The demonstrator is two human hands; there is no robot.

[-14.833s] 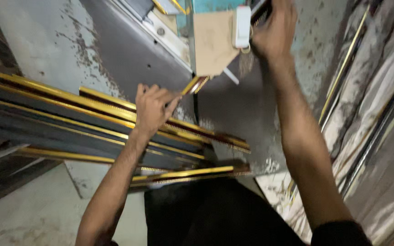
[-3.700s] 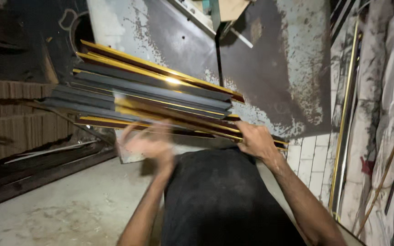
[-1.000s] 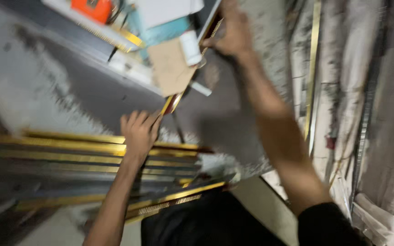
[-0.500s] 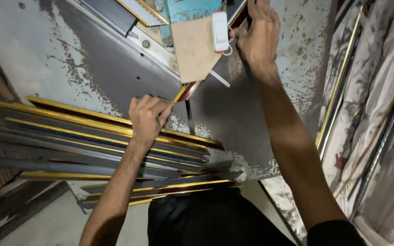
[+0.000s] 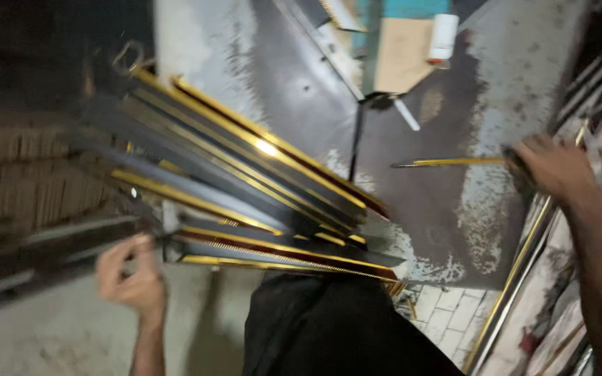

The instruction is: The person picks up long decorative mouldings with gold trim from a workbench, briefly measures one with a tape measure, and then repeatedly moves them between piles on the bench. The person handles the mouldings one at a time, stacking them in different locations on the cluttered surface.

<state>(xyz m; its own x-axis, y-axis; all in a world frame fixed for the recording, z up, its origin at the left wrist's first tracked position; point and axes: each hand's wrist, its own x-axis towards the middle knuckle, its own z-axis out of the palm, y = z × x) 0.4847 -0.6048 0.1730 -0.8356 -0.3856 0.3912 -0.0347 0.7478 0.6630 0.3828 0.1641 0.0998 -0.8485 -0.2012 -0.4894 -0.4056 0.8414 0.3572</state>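
Right hand (image 5: pixel 552 167) grips a thin gold strip (image 5: pixel 447 162); left hand (image 5: pixel 130 271) clutches stacked gold-edged strips (image 5: pixel 259 209).

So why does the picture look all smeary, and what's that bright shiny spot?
Head view: motion blur smears the left hand and the gold-edged strips; the bright spot is glare on one gold edge; the right hand is soft too; the left side lies in deep shadow.

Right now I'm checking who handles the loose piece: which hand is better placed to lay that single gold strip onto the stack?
Probably the right hand: it grips the gold strip at its end. The left hand sits low at the stack of strips, blurred.
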